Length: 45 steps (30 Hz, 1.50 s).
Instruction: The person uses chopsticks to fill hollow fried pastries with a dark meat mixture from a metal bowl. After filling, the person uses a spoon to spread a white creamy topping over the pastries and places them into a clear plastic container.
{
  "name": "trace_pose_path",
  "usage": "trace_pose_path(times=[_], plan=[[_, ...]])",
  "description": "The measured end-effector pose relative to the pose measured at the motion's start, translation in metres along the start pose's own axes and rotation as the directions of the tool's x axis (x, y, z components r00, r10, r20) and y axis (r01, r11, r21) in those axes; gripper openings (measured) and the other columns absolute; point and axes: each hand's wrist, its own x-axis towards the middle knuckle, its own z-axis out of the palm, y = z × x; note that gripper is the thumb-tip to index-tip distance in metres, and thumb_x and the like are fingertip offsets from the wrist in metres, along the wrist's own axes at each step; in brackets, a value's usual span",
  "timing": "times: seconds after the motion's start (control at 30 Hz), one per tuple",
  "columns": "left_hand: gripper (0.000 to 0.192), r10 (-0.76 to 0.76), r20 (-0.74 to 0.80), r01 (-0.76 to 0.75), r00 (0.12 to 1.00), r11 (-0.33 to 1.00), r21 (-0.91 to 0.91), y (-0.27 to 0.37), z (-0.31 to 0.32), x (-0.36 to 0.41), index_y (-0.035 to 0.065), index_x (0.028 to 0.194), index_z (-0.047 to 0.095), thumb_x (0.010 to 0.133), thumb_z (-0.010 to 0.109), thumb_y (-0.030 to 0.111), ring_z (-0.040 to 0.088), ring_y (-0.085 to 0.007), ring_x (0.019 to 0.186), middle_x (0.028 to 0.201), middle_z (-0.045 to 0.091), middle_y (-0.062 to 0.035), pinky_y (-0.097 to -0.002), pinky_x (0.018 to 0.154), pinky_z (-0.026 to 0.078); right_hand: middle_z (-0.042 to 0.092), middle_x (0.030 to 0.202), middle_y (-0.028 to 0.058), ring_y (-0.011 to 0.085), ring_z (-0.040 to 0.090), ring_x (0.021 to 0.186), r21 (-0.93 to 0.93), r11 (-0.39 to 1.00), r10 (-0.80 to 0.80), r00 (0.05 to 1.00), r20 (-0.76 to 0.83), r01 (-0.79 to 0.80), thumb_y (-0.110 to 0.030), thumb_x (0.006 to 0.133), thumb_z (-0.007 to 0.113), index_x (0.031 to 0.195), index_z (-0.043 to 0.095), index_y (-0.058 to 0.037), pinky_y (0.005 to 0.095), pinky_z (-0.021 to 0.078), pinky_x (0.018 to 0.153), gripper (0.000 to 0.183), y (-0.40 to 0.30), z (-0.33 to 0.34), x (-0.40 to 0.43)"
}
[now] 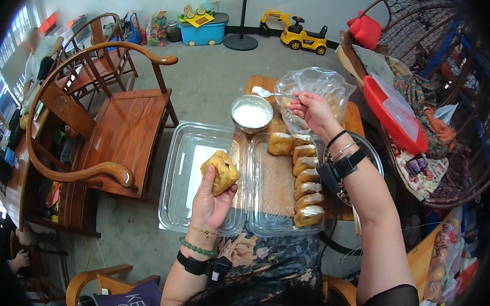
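My left hand (214,201) holds up a golden-brown fried tofu puff (220,172) with a small dark opening, above the left half of a clear plastic clamshell container (171,182). In my right hand (312,111) is a metal spoon (280,95) with a lump of white paste (260,91) on its tip, held just above and right of a metal bowl (252,114) of white paste. Several puffs topped with white (308,216) stand in a column along the right side of the container's right half, with another puff (280,143) at its top.
A clear plastic bag (312,79) of more puffs lies on the wooden table (262,83). A round metal pan (375,150) sits partly behind my right forearm. Wooden armchairs (124,133) stand at left, a rattan seat with a red lid-like tray (394,116) at right. A person (36,56) is at far left.
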Motion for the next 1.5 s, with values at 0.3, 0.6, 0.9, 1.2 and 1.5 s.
trace_pose_path(times=[0.3,0.6,0.9,1.2,1.5], plan=[[0.044,-0.084,0.113,0.082,0.990,0.996,0.023,-0.012,0.019,-0.012,0.0079,0.122,0.051,0.097,0.054,0.044,0.063,-0.0227,0.087,0.101,0.062,-0.0081,-0.0301,0.068,0.052,0.065,0.082,0.0050,0.0124,0.065,0.068,0.024,0.997,-0.071,0.927,0.369,0.067,-0.013,0.100,0.048,0.109,0.059,0.0006,0.0230,0.0524,0.062,0.020,-0.055,0.002,-0.083],[0.043,-0.188,0.155,0.186,0.970,0.982,0.026,-0.029,0.024,-0.055,0.0079,0.123,0.052,0.096,0.055,0.042,0.057,-0.0235,0.088,0.102,0.061,-0.0144,-0.0270,0.068,0.049,0.063,0.075,0.0042,0.0113,0.062,0.059,-0.144,0.990,0.061,0.882,0.468,0.007,-0.018,0.099,0.051,0.106,0.060,-0.0009,0.0205,0.0495,0.054,0.020,-0.057,0.021,-0.175],[0.045,-0.264,0.231,0.270,0.936,0.963,0.005,-0.045,0.037,-0.085,0.0058,0.122,0.051,0.094,0.060,0.040,0.060,-0.0228,0.084,0.101,0.062,-0.0133,-0.0270,0.066,0.049,0.062,0.071,0.0045,0.0113,0.060,0.056,-0.061,0.998,0.018,0.894,0.448,0.010,-0.018,0.098,0.055,0.101,0.060,-0.0005,0.0187,0.0476,0.051,0.018,-0.049,0.021,-0.221],[0.045,-0.308,0.275,0.316,0.911,0.949,0.018,-0.047,0.048,-0.112,0.0041,0.121,0.052,0.095,0.058,0.040,0.061,-0.0230,0.084,0.098,0.062,-0.0148,-0.0260,0.064,0.050,0.059,0.076,0.0034,0.0076,0.058,0.062,-0.168,0.912,-0.301,0.887,0.350,0.375,-0.012,0.099,0.053,0.104,0.058,0.0008,0.0207,0.0499,0.057,0.014,-0.047,0.016,-0.268],[0.044,-0.360,0.301,0.375,0.883,0.927,0.008,-0.055,0.041,-0.124,0.0029,0.120,0.051,0.097,0.054,0.041,0.061,-0.0236,0.084,0.098,0.061,-0.0159,-0.0257,0.064,0.050,0.057,0.073,0.0005,0.0056,0.056,0.061,-0.278,0.715,-0.588,0.767,0.256,0.641,-0.014,0.100,0.052,0.102,0.058,-0.0003,0.0187,0.0459,0.057,0.015,-0.032,0.033,-0.313]])
